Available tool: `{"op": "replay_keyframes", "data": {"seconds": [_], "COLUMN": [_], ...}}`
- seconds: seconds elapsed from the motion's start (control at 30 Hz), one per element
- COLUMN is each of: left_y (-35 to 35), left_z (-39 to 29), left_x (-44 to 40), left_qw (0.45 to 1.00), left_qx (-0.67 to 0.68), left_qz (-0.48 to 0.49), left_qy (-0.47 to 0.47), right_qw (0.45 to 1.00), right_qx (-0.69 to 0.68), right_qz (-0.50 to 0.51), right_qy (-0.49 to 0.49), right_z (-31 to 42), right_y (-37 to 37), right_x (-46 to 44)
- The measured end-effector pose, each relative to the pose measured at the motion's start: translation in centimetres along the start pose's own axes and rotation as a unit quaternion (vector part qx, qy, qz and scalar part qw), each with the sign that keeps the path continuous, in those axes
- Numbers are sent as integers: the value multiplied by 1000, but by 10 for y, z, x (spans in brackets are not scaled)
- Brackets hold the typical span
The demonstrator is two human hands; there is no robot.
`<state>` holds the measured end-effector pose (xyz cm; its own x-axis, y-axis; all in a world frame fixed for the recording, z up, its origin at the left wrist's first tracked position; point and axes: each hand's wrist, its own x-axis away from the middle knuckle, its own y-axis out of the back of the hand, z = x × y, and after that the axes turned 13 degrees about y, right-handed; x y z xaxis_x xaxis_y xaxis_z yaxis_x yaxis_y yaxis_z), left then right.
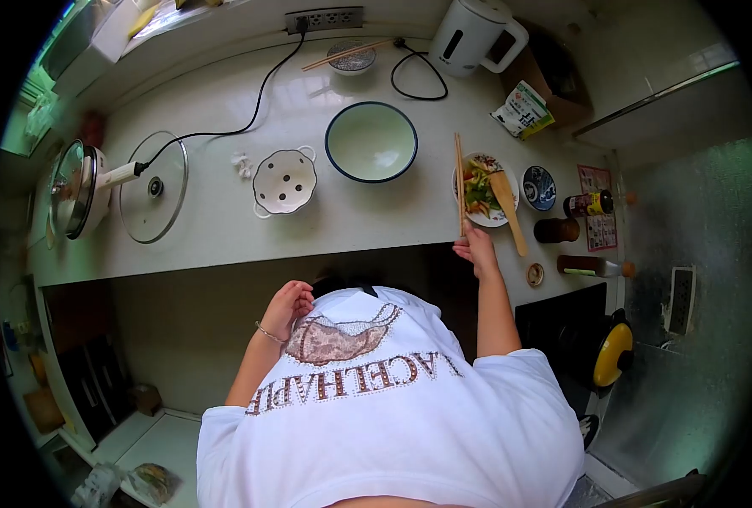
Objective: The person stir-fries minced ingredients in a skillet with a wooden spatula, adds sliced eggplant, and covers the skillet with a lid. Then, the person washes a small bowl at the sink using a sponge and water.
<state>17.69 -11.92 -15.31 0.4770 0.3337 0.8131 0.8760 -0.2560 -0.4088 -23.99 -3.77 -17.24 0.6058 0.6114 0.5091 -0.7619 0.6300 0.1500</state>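
Note:
My right hand [476,248] is at the counter's front edge, its fingers closed on the near ends of a pair of wooden chopsticks [460,182]. The chopsticks point away from me along the left rim of a patterned plate [506,218]. Sliced vegetables [479,186] in green and orange fill that plate, and a wooden spatula [508,212] rests over its right side. Held in front of my shirt, my left hand [288,306] has loosely curled fingers, with nothing visible in them.
A large green-white bowl [371,142], a dotted two-handled bowl [284,181] and a glass lid [154,188] stand across the counter. Left is a corded pan [84,190]. Sauce bottles [592,266] and a small blue bowl [538,188] are at right; a kettle [473,38] stands behind.

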Motion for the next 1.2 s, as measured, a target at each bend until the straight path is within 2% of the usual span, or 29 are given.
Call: {"op": "replay_keyframes", "data": {"seconds": [0.03,0.37,0.47,0.53,0.63,0.73,0.97,1.2], "left_y": [-2,-21,-15,-6,-1,3,15,7], "left_z": [-3,-17,-16,-12,-6,-5,3,-3], "left_x": [-1,-4,-1,-2,-1,-1,-1,5], "left_qw": [1000,997,998,998,999,999,999,999], "left_qx": [-13,-65,-64,-60,-54,-44,-27,-21], "left_qz": [8,14,9,23,6,15,9,-12], "left_qy": [0,29,15,10,2,-10,-30,-29], "right_qw": [995,973,963,937,931,924,937,967], "right_qx": [-93,-218,-246,-319,-294,-296,-283,-182], "right_qz": [19,74,102,95,158,222,196,177], "right_qy": [-21,-1,39,106,148,101,58,32], "right_z": [0,-6,2,26,62,75,65,66], "right_y": [-3,-10,-20,-39,-79,-119,-154,-151], "right_x": [3,-9,-9,5,15,3,-20,-25]}}
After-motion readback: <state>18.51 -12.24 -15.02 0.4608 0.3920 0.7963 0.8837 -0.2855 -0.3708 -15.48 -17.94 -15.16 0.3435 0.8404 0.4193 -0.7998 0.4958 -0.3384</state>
